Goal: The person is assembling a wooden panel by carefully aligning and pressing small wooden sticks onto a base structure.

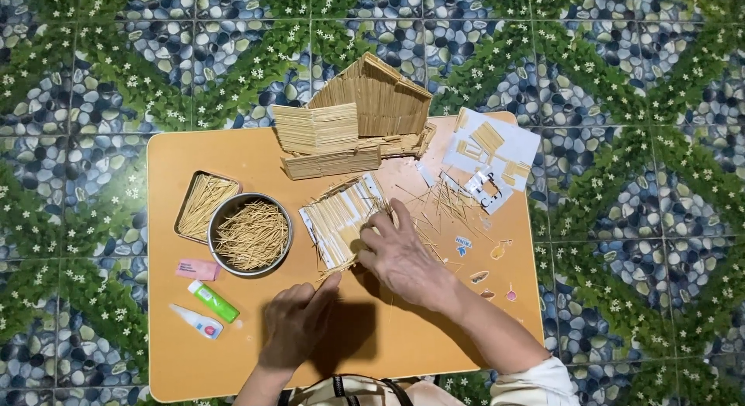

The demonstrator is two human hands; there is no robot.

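On a small orange table (365,352) lies a flat panel of toothpicks glued on white paper (341,216). My right hand (400,255) rests on the panel's right edge, fingers spread and pressing on the sticks. The index finger of my left hand (299,320) points up and touches the panel's lower corner. A model house of toothpicks (372,99) stands at the table's far edge, with two loose stick panels (314,128) in front of it.
A round metal bowl (250,235) and a rectangular tray (203,204), both holding toothpicks, sit at the left. A pink eraser (196,269), a green tube (215,301) and a white glue bottle (198,322) lie below them. Loose toothpicks (442,204), white paper (493,154) and small stickers (489,278) lie at the right.
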